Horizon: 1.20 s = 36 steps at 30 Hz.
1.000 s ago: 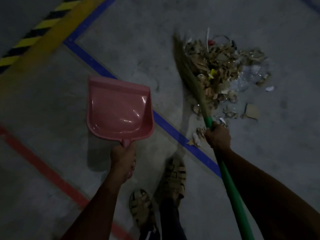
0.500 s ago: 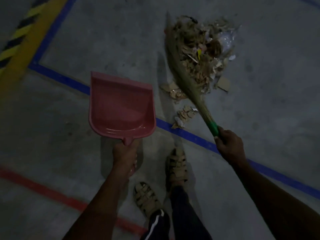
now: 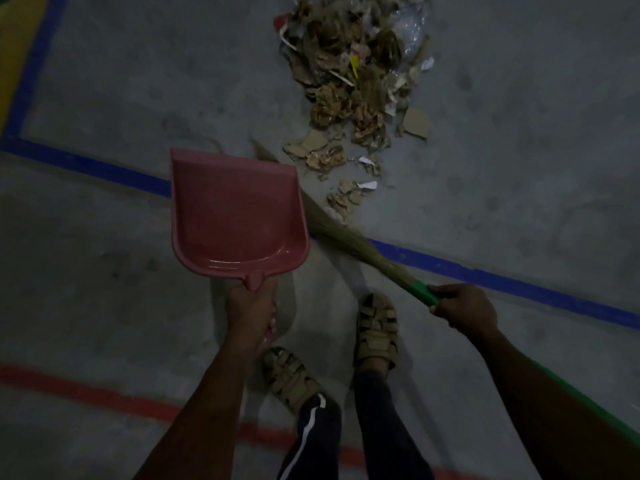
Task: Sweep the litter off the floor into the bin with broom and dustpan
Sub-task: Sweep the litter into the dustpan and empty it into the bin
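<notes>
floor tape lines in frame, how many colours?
3. Blue line crosses the middle, passing behind the dustpan, and turns up the left edge. Red line runs along the bottom left. Yellow strip at the top-left corner. More may lie outside the view.

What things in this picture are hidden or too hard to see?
- Bin: nowhere in the head view.
- Broom tip: hidden behind the pink dustpan.
- Litter pile: its far side is cut off by the top edge.
- Dustpan handle: covered by the left hand.
- Green broom handle: mostly behind the right hand and arm.
</notes>
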Each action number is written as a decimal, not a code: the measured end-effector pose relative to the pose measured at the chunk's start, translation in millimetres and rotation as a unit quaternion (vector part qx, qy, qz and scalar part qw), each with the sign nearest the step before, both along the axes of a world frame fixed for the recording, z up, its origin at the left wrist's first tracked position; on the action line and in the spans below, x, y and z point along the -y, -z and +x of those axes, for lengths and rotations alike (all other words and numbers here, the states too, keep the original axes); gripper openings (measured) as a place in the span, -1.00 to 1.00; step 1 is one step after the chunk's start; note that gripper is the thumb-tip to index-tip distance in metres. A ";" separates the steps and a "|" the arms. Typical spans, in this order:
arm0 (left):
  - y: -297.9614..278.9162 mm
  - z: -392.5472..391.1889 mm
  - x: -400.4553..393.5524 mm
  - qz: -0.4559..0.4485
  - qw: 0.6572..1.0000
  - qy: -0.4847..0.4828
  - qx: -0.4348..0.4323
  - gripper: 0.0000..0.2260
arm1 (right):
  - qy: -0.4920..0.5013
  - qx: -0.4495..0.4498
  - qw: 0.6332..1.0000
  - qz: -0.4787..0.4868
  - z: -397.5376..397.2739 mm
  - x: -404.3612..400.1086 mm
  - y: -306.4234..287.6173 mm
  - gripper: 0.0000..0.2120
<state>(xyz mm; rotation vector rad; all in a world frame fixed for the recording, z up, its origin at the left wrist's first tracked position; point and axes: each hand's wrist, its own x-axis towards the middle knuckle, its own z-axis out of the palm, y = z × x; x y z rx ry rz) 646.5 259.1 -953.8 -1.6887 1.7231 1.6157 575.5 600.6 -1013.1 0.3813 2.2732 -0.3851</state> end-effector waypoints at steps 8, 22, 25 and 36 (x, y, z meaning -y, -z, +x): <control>6.9 1.9 -20.5 0.006 1.000 -0.014 0.007 -0.75 | 0.074 -0.142 0.985 0.060 -33.9 40.7 8.4 -0.53; 2.4 -31.9 -68.8 0.026 0.999 -0.020 0.003 -0.73 | 0.035 -0.319 0.947 0.024 -57.1 23.4 0.2 -0.46; 0.4 -43.0 -75.8 0.053 0.998 -0.003 0.020 -0.73 | 0.050 -0.335 0.941 0.023 -68.8 5.9 -8.1 -0.46; 71.5 -122.6 -43.4 0.089 0.984 0.140 0.058 -0.70 | 0.070 -0.361 0.928 0.056 -201.1 18.9 53.8 -0.30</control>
